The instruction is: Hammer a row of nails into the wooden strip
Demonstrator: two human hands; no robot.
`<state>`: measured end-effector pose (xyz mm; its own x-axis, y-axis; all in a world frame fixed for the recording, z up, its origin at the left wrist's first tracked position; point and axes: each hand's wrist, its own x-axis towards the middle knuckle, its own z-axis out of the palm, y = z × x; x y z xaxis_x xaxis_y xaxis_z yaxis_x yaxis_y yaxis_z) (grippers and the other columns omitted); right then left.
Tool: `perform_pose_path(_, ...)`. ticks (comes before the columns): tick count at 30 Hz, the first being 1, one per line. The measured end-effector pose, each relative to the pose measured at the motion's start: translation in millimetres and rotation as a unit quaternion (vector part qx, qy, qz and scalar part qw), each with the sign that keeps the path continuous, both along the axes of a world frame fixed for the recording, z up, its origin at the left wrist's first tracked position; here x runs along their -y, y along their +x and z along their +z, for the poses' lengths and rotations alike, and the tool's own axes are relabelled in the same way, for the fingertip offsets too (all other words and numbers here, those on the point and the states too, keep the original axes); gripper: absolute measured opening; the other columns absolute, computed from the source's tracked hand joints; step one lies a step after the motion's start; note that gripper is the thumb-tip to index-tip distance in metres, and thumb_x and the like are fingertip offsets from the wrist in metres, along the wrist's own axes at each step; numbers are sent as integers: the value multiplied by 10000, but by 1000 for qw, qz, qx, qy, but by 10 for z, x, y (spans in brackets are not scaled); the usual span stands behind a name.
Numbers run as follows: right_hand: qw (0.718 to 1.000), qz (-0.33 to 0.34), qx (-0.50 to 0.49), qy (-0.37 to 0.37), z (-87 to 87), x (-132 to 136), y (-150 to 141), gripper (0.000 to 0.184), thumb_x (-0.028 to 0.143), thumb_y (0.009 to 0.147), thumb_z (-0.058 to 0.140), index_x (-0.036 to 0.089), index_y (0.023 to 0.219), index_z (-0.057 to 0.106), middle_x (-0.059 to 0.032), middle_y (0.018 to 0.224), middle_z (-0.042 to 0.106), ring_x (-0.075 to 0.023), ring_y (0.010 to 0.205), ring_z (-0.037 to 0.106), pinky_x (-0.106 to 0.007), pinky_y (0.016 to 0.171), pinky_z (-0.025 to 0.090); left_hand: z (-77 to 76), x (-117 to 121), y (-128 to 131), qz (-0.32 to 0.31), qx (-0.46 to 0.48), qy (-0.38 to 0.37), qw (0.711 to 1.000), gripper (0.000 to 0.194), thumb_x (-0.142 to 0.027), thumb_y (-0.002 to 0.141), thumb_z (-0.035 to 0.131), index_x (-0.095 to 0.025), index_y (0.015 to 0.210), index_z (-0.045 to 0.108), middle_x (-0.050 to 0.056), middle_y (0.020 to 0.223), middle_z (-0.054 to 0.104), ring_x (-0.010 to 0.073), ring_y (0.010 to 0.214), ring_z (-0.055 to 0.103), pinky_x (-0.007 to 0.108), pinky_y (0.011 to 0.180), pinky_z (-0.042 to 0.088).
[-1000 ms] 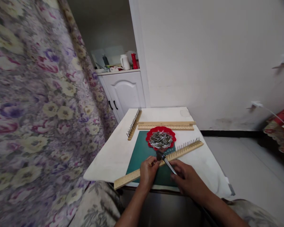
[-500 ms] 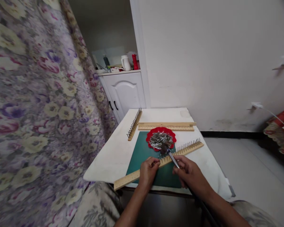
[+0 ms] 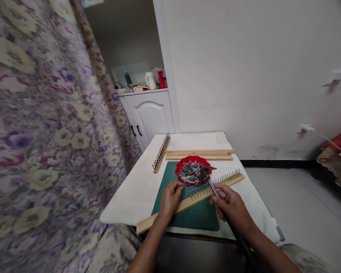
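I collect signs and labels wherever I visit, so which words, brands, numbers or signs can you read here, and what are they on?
None can be read.
Hammer, red bowl, green mat, wooden strip: no legible lettering.
Dark bottle, white jug: too small to tell whether they carry labels.

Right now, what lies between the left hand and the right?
In the head view, the wooden strip with standing nails crosses the green mat there; the hammer in the right hand slants above it.
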<state>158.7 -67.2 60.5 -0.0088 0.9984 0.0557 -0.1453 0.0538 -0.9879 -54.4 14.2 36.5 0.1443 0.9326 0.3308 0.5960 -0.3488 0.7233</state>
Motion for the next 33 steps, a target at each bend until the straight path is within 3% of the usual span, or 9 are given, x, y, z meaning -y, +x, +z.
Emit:
perform_pose_path(5, 1000, -12, 0, -3, 2, -21, 7, 321, 337, 781, 600, 195, 1058, 520, 43, 680, 611, -60, 318, 431, -182, 309, 320, 133, -392, 217, -16, -162, 9, 987, 140, -166, 776, 515, -176, 802, 652, 52, 856, 649, 174, 815, 575, 255, 723, 407)
perform_pose_path(10, 1000, -14, -8, -7, 18, -30, 13, 327, 329, 771, 606, 189, 1051, 514, 38, 695, 622, -48, 308, 435, -172, 293, 304, 68, -706, 411, 20, -276, -22, 961, 161, -148, 761, 506, -170, 767, 665, 101, 882, 672, 219, 841, 594, 279, 698, 408)
perform_pose_path(19, 1000, -6, -10, -3, 20, -45, 37, 308, 301, 789, 586, 179, 1059, 502, 41, 679, 621, -45, 313, 438, -164, 302, 300, -20, -838, 463, 19, -293, -22, 956, 172, -163, 765, 503, -164, 715, 667, 113, 812, 676, 218, 769, 602, 280, 669, 400)
perform_pose_path(33, 1000, -7, -7, -1, -55, -64, 40, 289, 284, 788, 578, 186, 1049, 502, 50, 681, 619, -38, 317, 438, -156, 300, 306, -5, -609, 292, -39, -157, 47, 986, 155, -159, 821, 453, -172, 801, 606, 39, 808, 652, 159, 743, 573, 238, 690, 401)
